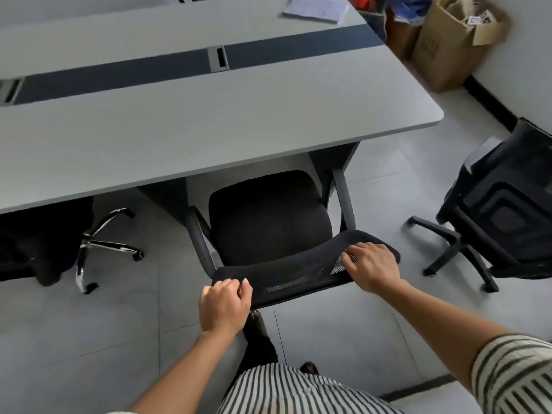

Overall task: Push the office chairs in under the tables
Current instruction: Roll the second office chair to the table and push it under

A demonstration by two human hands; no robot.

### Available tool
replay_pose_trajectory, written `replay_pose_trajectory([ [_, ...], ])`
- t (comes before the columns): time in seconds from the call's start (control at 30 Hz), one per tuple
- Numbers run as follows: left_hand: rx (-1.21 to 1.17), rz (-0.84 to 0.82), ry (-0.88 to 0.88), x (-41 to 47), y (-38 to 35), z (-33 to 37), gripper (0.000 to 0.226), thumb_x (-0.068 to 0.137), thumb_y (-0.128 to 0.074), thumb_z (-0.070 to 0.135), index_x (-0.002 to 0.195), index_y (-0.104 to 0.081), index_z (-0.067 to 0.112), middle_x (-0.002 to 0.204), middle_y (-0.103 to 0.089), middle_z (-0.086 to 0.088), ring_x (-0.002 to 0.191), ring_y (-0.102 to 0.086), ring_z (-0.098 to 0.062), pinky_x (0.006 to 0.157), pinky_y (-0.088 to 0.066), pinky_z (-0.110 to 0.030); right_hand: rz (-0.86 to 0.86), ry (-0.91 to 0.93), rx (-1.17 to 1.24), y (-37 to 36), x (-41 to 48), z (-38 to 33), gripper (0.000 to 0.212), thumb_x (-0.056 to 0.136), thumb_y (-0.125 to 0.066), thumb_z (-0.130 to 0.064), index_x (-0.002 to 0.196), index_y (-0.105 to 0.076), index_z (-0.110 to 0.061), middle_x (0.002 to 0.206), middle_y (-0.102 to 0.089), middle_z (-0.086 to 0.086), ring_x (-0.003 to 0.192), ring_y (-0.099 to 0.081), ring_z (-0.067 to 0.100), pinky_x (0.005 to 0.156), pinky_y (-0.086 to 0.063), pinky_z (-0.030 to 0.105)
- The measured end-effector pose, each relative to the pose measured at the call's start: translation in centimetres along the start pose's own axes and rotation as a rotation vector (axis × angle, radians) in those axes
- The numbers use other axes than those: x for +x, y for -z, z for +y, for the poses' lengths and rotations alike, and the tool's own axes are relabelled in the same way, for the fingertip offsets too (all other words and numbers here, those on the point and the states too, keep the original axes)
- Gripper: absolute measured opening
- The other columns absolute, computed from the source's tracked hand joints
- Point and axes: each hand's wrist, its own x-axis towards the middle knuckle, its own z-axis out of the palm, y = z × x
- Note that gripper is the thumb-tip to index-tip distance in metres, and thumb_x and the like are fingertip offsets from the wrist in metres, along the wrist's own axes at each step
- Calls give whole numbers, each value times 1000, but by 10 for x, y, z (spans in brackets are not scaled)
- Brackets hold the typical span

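A black office chair [268, 216] with a mesh backrest faces the grey table [185, 127]. The front of its seat sits just under the table's near edge. My left hand [224, 306] grips the left end of the backrest's top edge. My right hand [373, 264] lies over the right end of that edge, fingers curled onto the mesh. Both of the chair's grey armrests show beside the seat. Its wheeled base is hidden below the seat.
Another black chair [504, 216] stands on the tiled floor to the right, away from the table. A third chair with a chrome base [98, 243] sits under the table at the left. Cardboard boxes [448, 40] stand by the far right wall. Papers [316, 8] lie on the table.
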Motion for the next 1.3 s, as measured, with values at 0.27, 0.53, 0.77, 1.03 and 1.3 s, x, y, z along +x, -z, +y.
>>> replay_pose_trajectory([
  [0.27, 107, 48, 22, 46, 17, -38, 40, 83, -33, 34, 47, -41, 18, 49, -54, 0, 51, -53, -26, 58, -42, -35, 8, 20, 35, -2, 52, -43, 43, 88, -33, -49, 81, -67, -22, 79, -66, -3, 83, -61, 20, 75, -41, 33],
  [0.53, 189, 92, -24, 137, 38, -97, 41, 84, -30, 31, 50, -46, 14, 51, -55, -3, 53, -53, -29, 59, -40, -35, 17, 4, 114, 0, 115, -106, 49, 86, -29, -50, 84, -68, -20, 80, -66, -3, 83, -60, 20, 78, -41, 34],
  [0.77, 182, 100, -20, 206, 48, -112, 40, 84, -31, 31, 51, -47, 14, 52, -56, -4, 53, -54, -30, 60, -42, -36, -10, -1, 105, 9, 192, -126, 36, 89, -39, -44, 80, -65, -19, 80, -66, -3, 85, -60, 21, 75, -38, 33],
  [1.03, 153, 94, -21, 250, 54, -113, 39, 83, -33, 31, 50, -46, 16, 51, -55, -3, 51, -53, -29, 58, -42, -35, 3, -22, 69, 16, 233, -131, 32, 89, -44, -40, 77, -64, -20, 78, -65, -4, 83, -60, 21, 70, -33, 30],
  [1.3, 146, 86, 2, 260, 51, -98, 37, 82, -37, 30, 51, -49, 15, 53, -57, -4, 51, -53, -29, 57, -41, -36, 67, 34, 51, 18, 251, -119, 41, 86, -38, -46, 82, -69, -19, 81, -71, -1, 81, -65, 25, 68, -43, 32],
])
